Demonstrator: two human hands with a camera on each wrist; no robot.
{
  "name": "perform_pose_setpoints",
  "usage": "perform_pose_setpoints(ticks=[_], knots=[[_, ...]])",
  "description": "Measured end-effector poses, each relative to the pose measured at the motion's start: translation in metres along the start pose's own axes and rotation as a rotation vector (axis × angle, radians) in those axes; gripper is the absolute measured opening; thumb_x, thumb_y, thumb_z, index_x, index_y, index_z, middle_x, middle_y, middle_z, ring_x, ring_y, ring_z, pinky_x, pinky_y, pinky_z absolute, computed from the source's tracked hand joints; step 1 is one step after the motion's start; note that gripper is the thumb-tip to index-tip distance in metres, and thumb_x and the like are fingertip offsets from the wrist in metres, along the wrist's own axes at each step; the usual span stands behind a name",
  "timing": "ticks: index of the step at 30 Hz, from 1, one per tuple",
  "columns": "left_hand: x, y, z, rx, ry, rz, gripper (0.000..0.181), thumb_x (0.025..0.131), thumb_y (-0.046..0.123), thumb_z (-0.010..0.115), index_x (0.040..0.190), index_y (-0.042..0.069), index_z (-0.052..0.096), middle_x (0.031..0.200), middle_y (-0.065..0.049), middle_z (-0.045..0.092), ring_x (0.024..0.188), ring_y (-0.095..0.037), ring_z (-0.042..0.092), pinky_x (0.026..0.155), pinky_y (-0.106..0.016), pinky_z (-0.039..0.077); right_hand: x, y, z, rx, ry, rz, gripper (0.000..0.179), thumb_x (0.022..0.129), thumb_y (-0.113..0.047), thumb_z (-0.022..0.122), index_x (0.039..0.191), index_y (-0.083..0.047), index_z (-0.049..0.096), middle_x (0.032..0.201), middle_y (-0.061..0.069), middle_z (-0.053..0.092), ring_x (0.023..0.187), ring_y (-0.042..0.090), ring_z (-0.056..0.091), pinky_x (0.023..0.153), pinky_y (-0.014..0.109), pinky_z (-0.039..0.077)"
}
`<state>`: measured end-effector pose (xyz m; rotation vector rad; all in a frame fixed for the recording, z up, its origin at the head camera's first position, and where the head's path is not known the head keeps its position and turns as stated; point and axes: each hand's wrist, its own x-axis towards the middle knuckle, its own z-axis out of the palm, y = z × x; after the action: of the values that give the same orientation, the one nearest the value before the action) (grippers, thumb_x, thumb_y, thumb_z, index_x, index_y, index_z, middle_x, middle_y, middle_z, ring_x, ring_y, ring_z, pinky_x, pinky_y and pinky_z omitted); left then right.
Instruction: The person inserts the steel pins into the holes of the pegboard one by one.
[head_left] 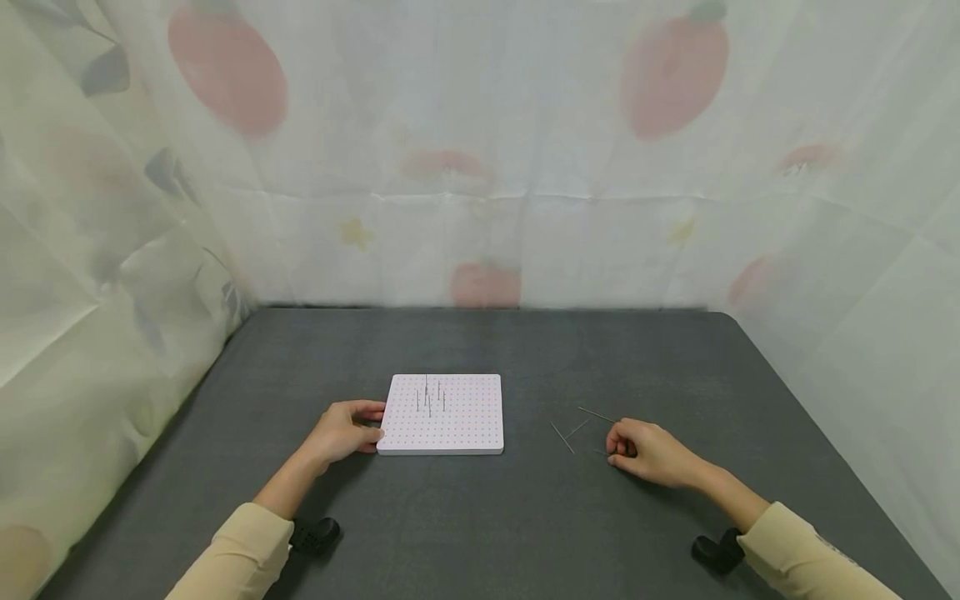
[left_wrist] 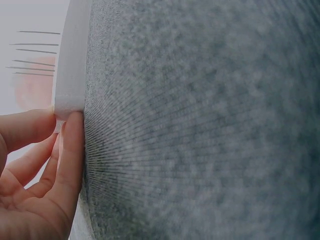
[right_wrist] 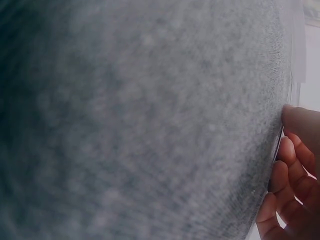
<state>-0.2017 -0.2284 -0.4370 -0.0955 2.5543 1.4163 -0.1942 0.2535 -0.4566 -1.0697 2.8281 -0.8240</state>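
Note:
A white pegboard [head_left: 465, 417] with a grid of small dots lies flat on the table. Several thin metal pins [head_left: 430, 407] stand upright in its upper left part; they show sideways as dark lines [left_wrist: 37, 51] in the left wrist view. My left hand [head_left: 341, 431] holds the board's near left corner, thumb [left_wrist: 30, 129] above and a finger against the side. To the right of the board, loose pins [head_left: 562, 437] lie on the table. Among them, my right hand [head_left: 648, 452] touches the tabletop with bent fingers, thumb and index tips apart. Another pin [head_left: 595, 413] reaches up to its knuckles.
The dark grey table [head_left: 480, 533] carries all of this. White patterned curtains [head_left: 480, 150] hang behind it and along both sides. A black wrist device [head_left: 315, 536] sits at the left cuff, and another device [head_left: 717, 552] at the right cuff.

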Motion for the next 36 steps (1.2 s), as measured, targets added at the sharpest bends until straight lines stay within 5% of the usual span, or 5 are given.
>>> perform_pose_setpoints(ticks=[36], knots=[[0.0002,-0.0003,-0.0001,-0.019,-0.004,-0.006,0.05,0.085,-0.004,0.066,0.134,-0.008,0.054,0.128,-0.027,0.061,0.087,-0.015,0.068,0.073,-0.034,0.063,0.0043,-0.0036,-0.0013,-0.078,0.028,0.04,0.014,0.09,-0.012,0.069,0.084,-0.021,0.06,0.079,-0.012,0.052,0.069,-0.006,0.039,0.06,0.016,0.036]])
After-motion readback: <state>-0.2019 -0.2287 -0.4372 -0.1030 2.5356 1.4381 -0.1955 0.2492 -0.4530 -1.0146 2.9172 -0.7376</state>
